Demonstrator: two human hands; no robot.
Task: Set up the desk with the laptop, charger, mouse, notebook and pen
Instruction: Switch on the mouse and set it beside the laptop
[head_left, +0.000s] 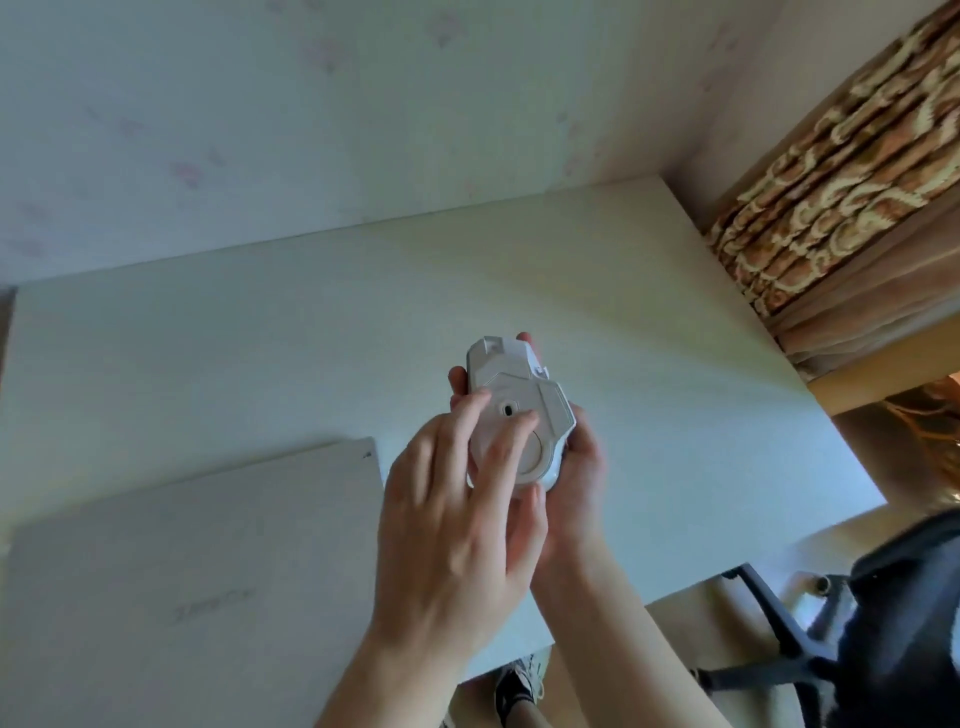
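A white mouse is held upside down above the white desk, its underside with the sensor hole facing me. My right hand cups it from below and the right, with fingertips showing past its far end. My left hand lies over its left side, index and middle fingertips resting on the underside near the sensor. A closed silver laptop lies flat on the desk at the lower left, just left of my left hand. No charger, notebook or pen is in view.
The desk stands against a pale wall. A patterned curtain hangs past its right edge. A black office chair stands at the lower right beyond the front edge. A shoe shows below the desk edge.
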